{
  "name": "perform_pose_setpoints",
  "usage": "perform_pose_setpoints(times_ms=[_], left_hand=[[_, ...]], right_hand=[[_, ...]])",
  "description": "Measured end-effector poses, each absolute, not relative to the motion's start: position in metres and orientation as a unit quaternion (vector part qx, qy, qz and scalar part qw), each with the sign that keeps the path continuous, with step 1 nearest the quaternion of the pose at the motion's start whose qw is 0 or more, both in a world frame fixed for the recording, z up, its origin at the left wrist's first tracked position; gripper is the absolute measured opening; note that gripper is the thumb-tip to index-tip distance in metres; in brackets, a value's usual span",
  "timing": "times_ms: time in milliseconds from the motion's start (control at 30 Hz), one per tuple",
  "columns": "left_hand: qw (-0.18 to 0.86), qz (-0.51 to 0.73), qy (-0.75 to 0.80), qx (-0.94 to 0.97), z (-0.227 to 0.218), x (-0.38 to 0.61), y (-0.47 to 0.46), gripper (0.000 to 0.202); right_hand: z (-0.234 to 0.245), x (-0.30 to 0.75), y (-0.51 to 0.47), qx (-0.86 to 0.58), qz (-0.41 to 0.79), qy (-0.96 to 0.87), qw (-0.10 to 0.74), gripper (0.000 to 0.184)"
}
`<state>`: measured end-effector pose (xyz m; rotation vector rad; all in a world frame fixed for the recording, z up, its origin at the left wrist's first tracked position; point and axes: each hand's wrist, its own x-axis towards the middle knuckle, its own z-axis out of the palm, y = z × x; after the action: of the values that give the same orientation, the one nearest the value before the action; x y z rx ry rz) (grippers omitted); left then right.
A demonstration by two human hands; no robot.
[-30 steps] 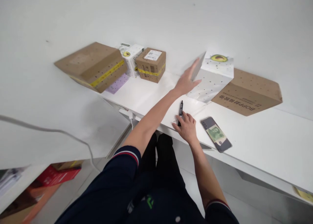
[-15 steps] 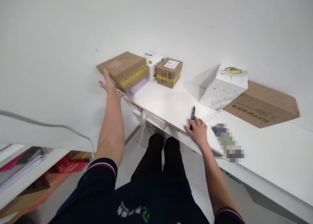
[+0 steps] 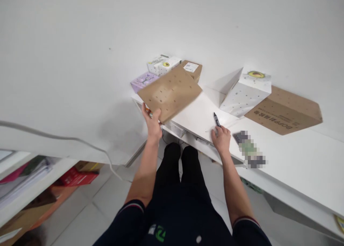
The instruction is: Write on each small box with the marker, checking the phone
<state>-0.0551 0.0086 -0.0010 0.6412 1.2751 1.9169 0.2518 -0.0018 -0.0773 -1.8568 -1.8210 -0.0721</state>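
Note:
My left hand (image 3: 152,124) grips a brown cardboard box (image 3: 170,92) by its near left corner, thumb on the top side. The box is tilted over the left part of the white desk and blurred a little by motion. Under the curled fingers of my right hand (image 3: 221,138) is a black marker (image 3: 216,119), its tip end pointing away from me. That hand rests near the desk's front edge. Behind the held box, a purple box (image 3: 144,80) and white avocado-print boxes (image 3: 169,64) show in part. A smaller brown box (image 3: 193,67) with a white label is partly covered.
A tall white avocado box (image 3: 245,93) stands on the right of the desk (image 3: 303,163), before a large brown carton (image 3: 285,113). A pixelated object (image 3: 249,149) lies right of my right hand. A grey cable (image 3: 67,138) hangs at left above a shelf (image 3: 59,172).
My left hand has brought the brown box rightward and nearer, off the purple box, and turned it. The marker has swung to point leftward, and my right hand has shifted slightly right.

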Motion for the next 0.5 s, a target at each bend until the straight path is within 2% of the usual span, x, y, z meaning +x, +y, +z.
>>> perform_pose_setpoints(times_ms=[67, 200, 267, 500], left_hand=[[0.42, 0.713, 0.513, 0.228, -0.016, -0.028, -0.017, 0.088], [0.519, 0.658, 0.507, 0.201, -0.03, -0.009, -0.04, 0.066], [0.545, 0.639, 0.504, 0.202, -0.03, -0.01, -0.04, 0.061], [0.596, 0.577, 0.5, 0.249, -0.026, -0.022, -0.034, 0.072]], right_hand=[[-0.079, 0.253, -0.001, -0.705, -0.029, -0.653, 0.275, 0.04], [-0.079, 0.254, -0.001, -0.727, -0.019, -0.63, 0.272, 0.041], [-0.078, 0.253, -0.002, -0.731, -0.012, -0.625, 0.275, 0.041], [-0.076, 0.251, -0.004, -0.74, -0.003, -0.617, 0.268, 0.038]])
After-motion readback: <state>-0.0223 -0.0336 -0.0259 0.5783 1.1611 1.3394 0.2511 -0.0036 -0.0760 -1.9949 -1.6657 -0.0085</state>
